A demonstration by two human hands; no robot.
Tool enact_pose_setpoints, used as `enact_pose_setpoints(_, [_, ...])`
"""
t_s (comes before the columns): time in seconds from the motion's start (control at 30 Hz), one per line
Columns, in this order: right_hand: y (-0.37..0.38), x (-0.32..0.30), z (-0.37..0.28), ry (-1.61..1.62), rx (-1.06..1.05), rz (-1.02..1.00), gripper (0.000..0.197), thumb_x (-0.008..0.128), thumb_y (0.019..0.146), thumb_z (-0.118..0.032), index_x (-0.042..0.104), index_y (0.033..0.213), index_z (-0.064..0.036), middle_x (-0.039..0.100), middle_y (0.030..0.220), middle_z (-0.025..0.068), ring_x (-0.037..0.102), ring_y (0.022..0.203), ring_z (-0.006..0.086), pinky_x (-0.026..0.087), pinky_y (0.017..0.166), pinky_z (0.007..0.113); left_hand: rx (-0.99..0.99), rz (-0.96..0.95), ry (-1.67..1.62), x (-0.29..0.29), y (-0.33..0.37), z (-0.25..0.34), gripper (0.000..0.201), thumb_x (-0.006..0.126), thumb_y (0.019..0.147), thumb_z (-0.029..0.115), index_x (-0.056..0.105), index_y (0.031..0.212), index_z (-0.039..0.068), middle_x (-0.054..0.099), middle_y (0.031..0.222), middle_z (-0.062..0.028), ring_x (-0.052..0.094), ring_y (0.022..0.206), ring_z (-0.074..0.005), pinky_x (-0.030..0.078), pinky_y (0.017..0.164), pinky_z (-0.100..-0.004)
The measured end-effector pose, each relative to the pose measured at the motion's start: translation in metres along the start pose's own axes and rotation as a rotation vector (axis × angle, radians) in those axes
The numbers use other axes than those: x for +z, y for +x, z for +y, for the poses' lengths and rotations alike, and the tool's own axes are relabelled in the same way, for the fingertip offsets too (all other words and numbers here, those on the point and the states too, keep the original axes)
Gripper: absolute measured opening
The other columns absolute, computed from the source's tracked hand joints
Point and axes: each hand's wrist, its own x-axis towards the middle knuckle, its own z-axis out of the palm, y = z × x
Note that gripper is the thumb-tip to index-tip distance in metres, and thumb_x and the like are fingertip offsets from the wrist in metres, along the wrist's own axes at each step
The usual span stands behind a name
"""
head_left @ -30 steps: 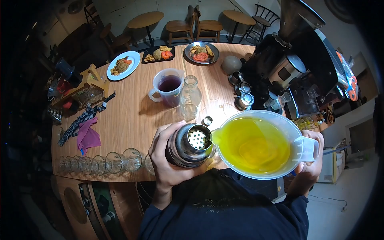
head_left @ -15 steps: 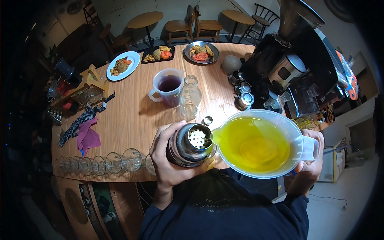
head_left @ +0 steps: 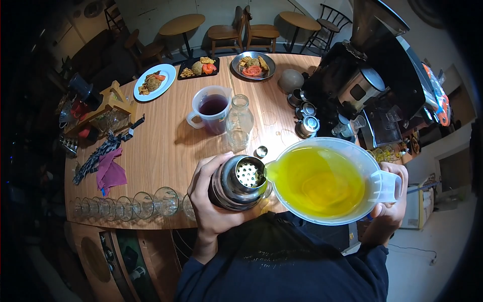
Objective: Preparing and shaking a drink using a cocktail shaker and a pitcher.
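My left hand (head_left: 207,194) is wrapped round a metal cocktail shaker (head_left: 229,194), its perforated strainer top facing up. In my right hand (head_left: 395,194) is the handle of a translucent plastic measuring jug (head_left: 329,219) holding yellow-green liquid (head_left: 322,181). The jug tilts so that its spout meets the right rim of the strainer. Whether liquid is running through the holes I cannot tell. A small metal cap (head_left: 261,151) lies on the table just beyond the shaker. Further off stand a clear glass bottle (head_left: 240,123) and a plastic jug (head_left: 196,118) of dark purple liquid.
Several glasses (head_left: 143,205) line the wooden table's (head_left: 156,151) near left edge, with a purple cloth (head_left: 110,173) behind them. A blue-white plate (head_left: 168,78), a black tray (head_left: 214,73) and a metal plate (head_left: 269,60) hold food. Metal drip filters (head_left: 308,126) and a coffee grinder (head_left: 362,85) stand right.
Almost nothing differs. Both hands hold the shaker and jug in nearly the same place, the spout still at the strainer.
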Motion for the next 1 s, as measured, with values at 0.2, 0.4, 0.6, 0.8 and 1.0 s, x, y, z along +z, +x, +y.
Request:
enact_pose_setpoints(0.2, [0.0012,-0.0007,0.0010,0.014,0.000,-0.020,0.076,0.100,0.045,-0.061,0.052,0.074,-0.0095,0.054,0.065,-0.0013,0.055,0.057,0.0088,0.041,0.056,0.022,-0.031,0.033,-0.017,0.0009,-0.0001,0.0012,0.088,0.098,0.055,0.023,0.057,0.128,-0.003,0.064,0.114,-0.0133,0.067,0.103,-0.0247,0.052,0.093,-0.0343])
enact_pose_setpoints(0.4, [-0.0054,0.0048,0.0031,0.012,-0.023,0.079,0.083,0.101,0.043,-0.060,0.054,0.086,-0.0068,0.055,0.073,0.0005,0.058,0.064,0.0106,0.045,0.061,0.024,0.003,0.003,0.018,-0.0004,0.0001,-0.0022,0.091,0.097,0.056,0.022,0.054,0.132,-0.005,0.062,0.113,-0.0108,0.066,0.104,-0.0203,0.051,0.094,-0.0312])
enact_pose_setpoints(0.6, [0.0013,-0.0017,0.0011,-0.023,-0.019,-0.004,0.078,0.100,0.045,-0.061,0.054,0.080,-0.0079,0.056,0.069,-0.0001,0.058,0.061,0.0097,0.044,0.059,0.022,0.012,-0.002,0.033,-0.0026,0.0003,-0.0021,0.092,0.098,0.056,0.023,0.054,0.132,-0.004,0.062,0.111,-0.0107,0.066,0.102,-0.0203,0.051,0.093,-0.0312])
enact_pose_setpoints(0.8, [0.0026,0.0019,-0.0018,-0.015,-0.021,-0.034,0.074,0.099,0.048,-0.062,0.053,0.072,-0.0094,0.057,0.065,-0.0010,0.059,0.057,0.0092,0.043,0.056,0.021,0.020,-0.005,0.028,-0.0027,-0.0007,-0.0039,0.093,0.098,0.055,0.022,0.053,0.132,-0.004,0.063,0.113,-0.0110,0.068,0.102,-0.0203,0.053,0.092,-0.0321])
enact_pose_setpoints(1.0, [0.0007,0.0061,-0.0011,-0.024,-0.067,-0.004,0.073,0.098,0.049,-0.062,0.053,0.073,-0.0089,0.057,0.065,-0.0008,0.060,0.057,0.0104,0.046,0.058,0.021,0.012,-0.007,-0.007,-0.0019,-0.0011,-0.0039,0.092,0.099,0.058,0.024,0.053,0.132,-0.004,0.064,0.115,-0.0121,0.068,0.103,-0.0211,0.055,0.093,-0.0332])
